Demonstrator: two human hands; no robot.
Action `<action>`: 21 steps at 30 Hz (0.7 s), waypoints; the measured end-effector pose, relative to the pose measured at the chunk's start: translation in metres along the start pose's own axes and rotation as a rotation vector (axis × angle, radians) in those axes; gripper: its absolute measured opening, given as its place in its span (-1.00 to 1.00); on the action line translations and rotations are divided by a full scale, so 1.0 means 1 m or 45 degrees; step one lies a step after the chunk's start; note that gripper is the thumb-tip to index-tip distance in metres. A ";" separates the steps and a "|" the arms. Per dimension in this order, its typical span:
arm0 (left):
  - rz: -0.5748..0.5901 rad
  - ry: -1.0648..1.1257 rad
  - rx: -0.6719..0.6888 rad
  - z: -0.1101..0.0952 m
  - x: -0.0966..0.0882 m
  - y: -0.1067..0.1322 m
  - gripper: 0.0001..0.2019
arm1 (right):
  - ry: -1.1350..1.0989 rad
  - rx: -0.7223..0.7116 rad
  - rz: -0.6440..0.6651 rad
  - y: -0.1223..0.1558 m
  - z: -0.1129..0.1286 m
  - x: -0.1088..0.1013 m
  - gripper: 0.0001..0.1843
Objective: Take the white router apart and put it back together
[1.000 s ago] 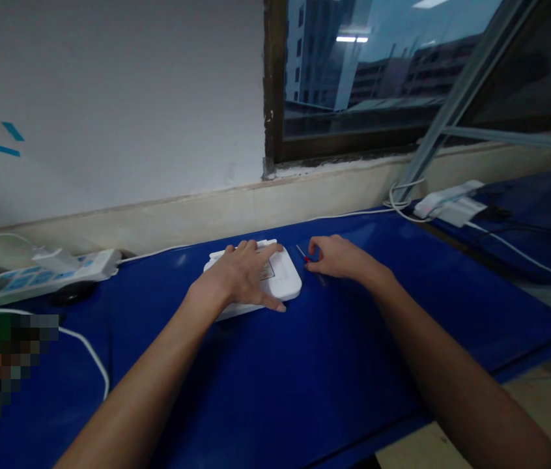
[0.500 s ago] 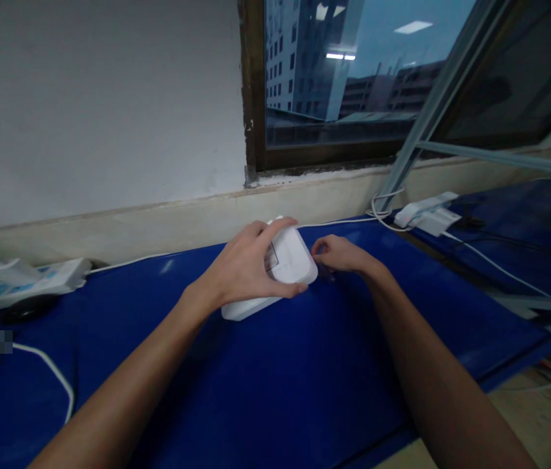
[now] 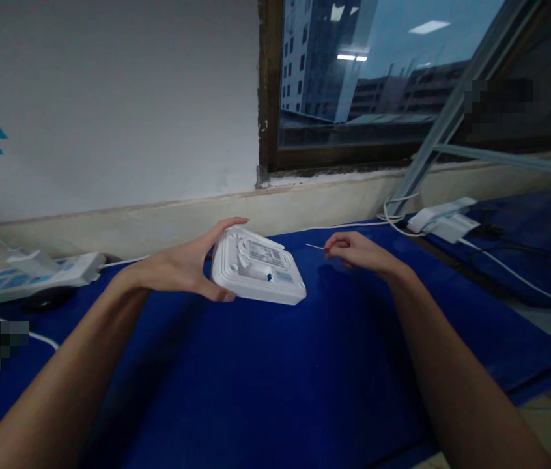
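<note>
My left hand (image 3: 190, 267) grips one end of a white plastic device (image 3: 260, 264), thumb on the near edge and fingers over the far edge. The device is tilted above the blue table, with a face showing a recessed panel, small vent holes, a label and round corner recesses. To its right, my right hand (image 3: 353, 253) pinches a small screwdriver (image 3: 315, 247). Its thin metal shaft points left toward the device without touching it, and a bit of red shows at the fingers. The rest of its handle is hidden in the hand.
A blue covering lies over the table (image 3: 256, 384). At left are a white power strip (image 3: 77, 270) with a plug and a black object (image 3: 48, 299). A white adapter (image 3: 446, 218) with cables sits by the metal frame (image 3: 424, 156) at right. A wall and window rise behind.
The device has been turned so its panelled face shows, and my left hand has shifted left to its end. My right hand has moved slightly right; the screwdriver shaft now shows clearly.
</note>
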State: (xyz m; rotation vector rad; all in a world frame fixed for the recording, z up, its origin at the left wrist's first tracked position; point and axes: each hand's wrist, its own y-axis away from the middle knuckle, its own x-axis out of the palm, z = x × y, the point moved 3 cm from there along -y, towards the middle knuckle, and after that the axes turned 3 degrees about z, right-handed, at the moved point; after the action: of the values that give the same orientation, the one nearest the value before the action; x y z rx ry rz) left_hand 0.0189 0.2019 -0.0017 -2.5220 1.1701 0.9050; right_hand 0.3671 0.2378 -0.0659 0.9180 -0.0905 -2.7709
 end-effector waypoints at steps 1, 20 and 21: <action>0.075 -0.003 -0.037 0.004 0.000 0.002 0.23 | 0.001 -0.014 0.003 0.000 0.001 0.001 -0.87; 0.129 -0.711 -0.358 -0.003 0.022 -0.010 0.11 | -0.110 -0.263 0.024 0.008 0.027 0.009 -0.62; 0.134 -0.724 -0.337 -0.002 0.026 -0.013 0.13 | -0.094 -0.258 0.035 0.009 0.027 0.009 -0.63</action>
State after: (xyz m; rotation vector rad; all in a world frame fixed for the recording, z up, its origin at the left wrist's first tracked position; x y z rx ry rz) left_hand 0.0421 0.1939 -0.0166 -2.1507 1.0475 1.7556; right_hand 0.3458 0.2271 -0.0483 0.7574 0.1622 -2.7266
